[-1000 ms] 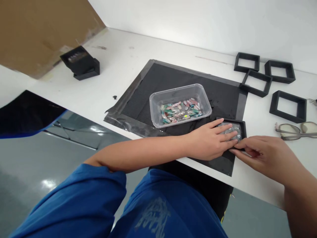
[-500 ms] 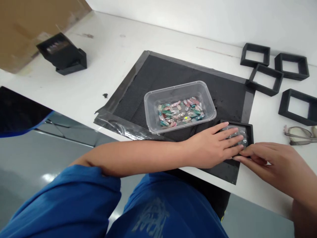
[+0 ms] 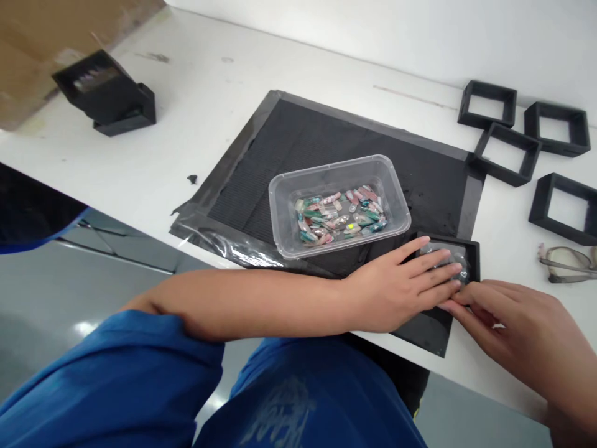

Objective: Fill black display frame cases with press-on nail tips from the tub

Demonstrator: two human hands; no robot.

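At the near right corner of a black mat (image 3: 298, 134) sits a shallow black frame (image 3: 474, 256), partly hidden under the person's two hands. Inside it is a clear sheet (image 3: 459, 255) with shiny highlights. The left hand (image 3: 401, 289) lies palm down across it, fingers straight and slightly spread, resting over the sheet and closed around nothing. The right hand (image 3: 517, 317) meets the frame at its near edge, just beside the left little finger; its thumb and forefinger are bent and drawn close together, but I cannot tell whether they pinch anything.

Just beyond the left hand, a clear plastic tub (image 3: 283, 214) stands upright on the mat, with many small pieces (image 3: 364, 219) in green, pink, white and blue lying in its bottom. To the right, four more black frames (image 3: 578, 149) lie on the white surface (image 3: 209, 81), three of them grouped near the wall (image 3: 373, 37) and one nearer. A pair of glasses (image 3: 555, 274) rests beside that one. Far to the left, one black box (image 3: 105, 93) leans on another near a brown board (image 3: 65, 43), and a small dark scrap (image 3: 192, 179) lies near the mat.
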